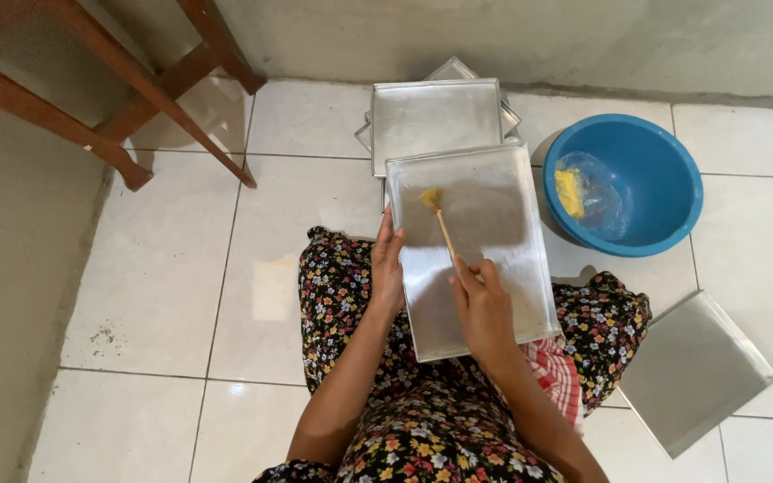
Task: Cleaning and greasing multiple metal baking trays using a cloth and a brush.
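I see the right hand (483,309) pinching a brush (438,215), bristles up past the fingers, touching the tray (503,268). Left hand (386,264) clasps the tray's left edge; tray rests on the lap. Blue bowl (664,161) sits right of the brush, tray stack (436,112) beyond it.

You sit on a white tiled floor (181,268) with grey grout lines. On it, far from you and against the wall, lies a stack of metal baking trays (436,116). To the right of that stack stands a blue plastic basin (664,170) with a clear bag and something yellow inside. Near right, a single metal tray (695,371) lies flat. Far left, the legs of a wooden chair (136,98) stand on the tiles.
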